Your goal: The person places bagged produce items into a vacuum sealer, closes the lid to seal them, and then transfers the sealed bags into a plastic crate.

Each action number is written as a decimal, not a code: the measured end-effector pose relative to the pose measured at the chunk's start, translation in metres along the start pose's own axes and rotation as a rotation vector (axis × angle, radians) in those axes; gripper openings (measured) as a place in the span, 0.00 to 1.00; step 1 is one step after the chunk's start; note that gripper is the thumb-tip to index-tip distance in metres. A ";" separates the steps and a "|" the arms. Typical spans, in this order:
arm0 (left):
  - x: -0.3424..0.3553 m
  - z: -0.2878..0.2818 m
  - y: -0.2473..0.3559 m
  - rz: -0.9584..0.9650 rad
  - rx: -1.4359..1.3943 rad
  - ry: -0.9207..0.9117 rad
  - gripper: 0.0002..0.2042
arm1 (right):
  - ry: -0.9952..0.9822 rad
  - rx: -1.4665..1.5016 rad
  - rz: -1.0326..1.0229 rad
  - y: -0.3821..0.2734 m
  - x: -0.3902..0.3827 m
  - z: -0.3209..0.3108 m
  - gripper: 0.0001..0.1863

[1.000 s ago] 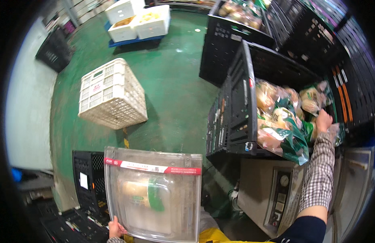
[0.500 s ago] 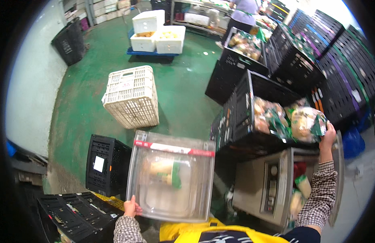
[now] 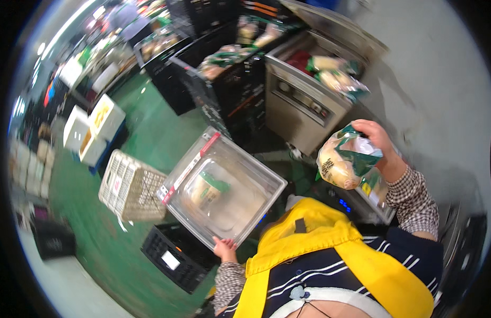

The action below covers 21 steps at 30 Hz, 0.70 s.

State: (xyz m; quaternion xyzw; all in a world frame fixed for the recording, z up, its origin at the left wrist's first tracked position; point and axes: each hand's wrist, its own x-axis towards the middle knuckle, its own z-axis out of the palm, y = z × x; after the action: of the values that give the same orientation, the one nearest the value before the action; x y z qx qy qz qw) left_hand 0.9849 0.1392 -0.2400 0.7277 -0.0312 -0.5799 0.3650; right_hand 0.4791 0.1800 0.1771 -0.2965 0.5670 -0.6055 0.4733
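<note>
My left hand point(image 3: 225, 248) is closed on the near edge of a big clear plastic lid point(image 3: 245, 206) with a red and white strip. Through the lid a pale packet point(image 3: 208, 190) with a green end can be seen. Raised at the right, my right hand point(image 3: 380, 143) grips a clear and green plastic bag of pale produce point(image 3: 342, 161). The kind of produce cannot be made out. Partly hidden below that hand are more packets point(image 3: 377, 185) on a steel surface. Ahead, a steel machine point(image 3: 304, 98) with dials stands with its lid up and packets point(image 3: 338, 77) inside.
Black crates point(image 3: 240, 87) with bagged produce stand ahead of me. A cream basket crate point(image 3: 131, 185) and a black crate point(image 3: 176, 259) are on the green floor at the left. Farther off are white foam boxes point(image 3: 94, 130) and a person point(image 3: 129, 21).
My view has turned to the right. The bag in my right hand has come from over the black crate back toward my body. My left hand stays at the clear lid.
</note>
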 end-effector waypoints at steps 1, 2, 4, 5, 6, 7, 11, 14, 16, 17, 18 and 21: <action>0.001 0.002 -0.006 0.174 0.065 -0.051 0.21 | -0.006 0.086 0.054 0.020 -0.019 -0.004 0.06; -0.026 0.029 -0.002 0.342 0.182 -0.148 0.14 | 0.072 0.131 0.072 0.034 -0.039 -0.006 0.06; -0.105 0.105 -0.006 0.593 0.297 -0.512 0.09 | 0.242 0.183 0.080 0.045 -0.082 -0.006 0.07; -0.161 0.140 -0.002 0.847 0.453 -0.748 0.11 | 0.239 0.202 0.089 0.053 -0.100 -0.018 0.07; -0.232 0.170 0.010 0.875 0.455 -1.014 0.15 | 0.288 0.154 0.061 0.063 -0.117 -0.026 0.07; -0.271 0.206 0.011 0.983 0.450 -1.136 0.17 | 0.304 0.123 0.029 0.069 -0.114 -0.041 0.08; -0.364 0.281 -0.005 1.765 0.611 -1.495 0.21 | 0.230 -0.041 -0.067 0.115 -0.138 -0.090 0.12; -0.372 0.316 -0.034 1.896 0.675 -1.499 0.12 | 0.254 -0.063 -0.123 0.131 -0.132 -0.106 0.11; -0.370 0.329 -0.048 1.868 0.670 -1.582 0.09 | 0.255 0.188 -0.038 0.135 -0.135 -0.115 0.12; -0.375 0.331 -0.054 1.884 0.679 -1.609 0.08 | 0.218 0.289 0.000 0.139 -0.140 -0.123 0.14; -0.376 0.332 -0.061 1.844 0.695 -1.678 0.08 | 0.232 0.269 -0.027 0.140 -0.151 -0.130 0.14; -0.388 0.326 -0.087 1.731 0.819 -1.701 0.09 | 0.143 0.239 0.051 0.166 -0.174 -0.168 0.16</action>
State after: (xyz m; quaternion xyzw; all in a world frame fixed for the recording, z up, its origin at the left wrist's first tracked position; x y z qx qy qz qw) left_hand 0.5430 0.2231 0.0088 -0.0693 -0.8902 -0.3828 0.2370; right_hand 0.4335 0.4217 0.0174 -0.1797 0.5305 -0.6759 0.4790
